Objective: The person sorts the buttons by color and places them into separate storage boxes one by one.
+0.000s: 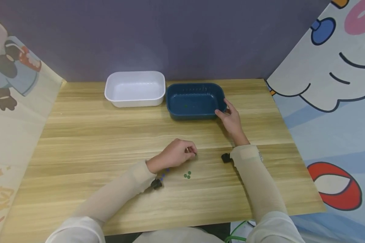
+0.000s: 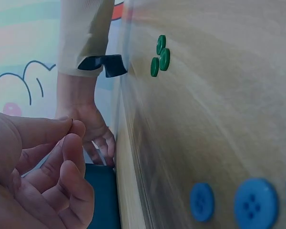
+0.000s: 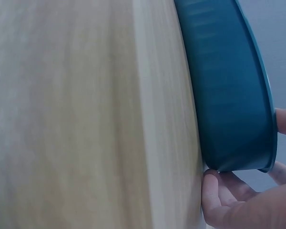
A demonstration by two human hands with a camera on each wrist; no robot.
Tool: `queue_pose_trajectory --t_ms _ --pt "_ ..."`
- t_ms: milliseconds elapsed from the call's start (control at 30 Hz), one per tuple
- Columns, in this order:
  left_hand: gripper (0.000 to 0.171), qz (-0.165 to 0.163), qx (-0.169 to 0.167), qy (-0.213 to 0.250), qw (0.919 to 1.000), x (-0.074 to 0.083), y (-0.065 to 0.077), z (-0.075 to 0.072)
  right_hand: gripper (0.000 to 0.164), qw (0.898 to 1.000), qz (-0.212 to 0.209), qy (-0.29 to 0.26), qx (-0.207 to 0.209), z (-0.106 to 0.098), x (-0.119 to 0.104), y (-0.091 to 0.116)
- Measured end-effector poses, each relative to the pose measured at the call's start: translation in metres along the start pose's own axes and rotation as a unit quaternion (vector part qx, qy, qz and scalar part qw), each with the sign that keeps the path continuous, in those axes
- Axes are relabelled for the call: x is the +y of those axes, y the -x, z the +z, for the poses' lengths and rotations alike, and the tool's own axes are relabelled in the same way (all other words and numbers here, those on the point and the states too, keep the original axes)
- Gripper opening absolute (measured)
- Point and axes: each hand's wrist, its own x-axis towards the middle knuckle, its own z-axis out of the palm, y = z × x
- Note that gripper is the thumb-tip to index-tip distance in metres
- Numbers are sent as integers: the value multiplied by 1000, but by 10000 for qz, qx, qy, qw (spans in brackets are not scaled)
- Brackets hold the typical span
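My left hand (image 1: 177,153) is above the table, its thumb and index finger pinching a small button; only a dark sliver of the button (image 1: 196,154) shows at the fingertips. Below that hand lie three green buttons (image 2: 165,59) in a tight group on the wood. Blue buttons (image 2: 256,204) lie in a row close to the left wrist, partly hidden by the arm in the head view. With thumb and fingers at the near right corner, my right hand (image 1: 231,123) grips the dark blue-green bin (image 1: 193,117). Inside this bin, one small green button (image 1: 186,106) shows on the floor.
A white bin (image 1: 135,103) stands left of the blue-green one, near the back wall (image 1: 182,40). Both rest on the wooden table (image 1: 88,141). Each wrist wears a small black camera, and printed cloth panels hang at both sides.
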Motion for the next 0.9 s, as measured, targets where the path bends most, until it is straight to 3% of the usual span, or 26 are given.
queue_pose_trajectory --t_ms 600,900 --pt "7 -39 212 -62 9997 -1 -9 -14 76 9999 93 -23 41 1 0 -3" --pt "9 -134 299 -17 9995 -1 -12 -21 76 9998 -91 -92 153 2 2 1"
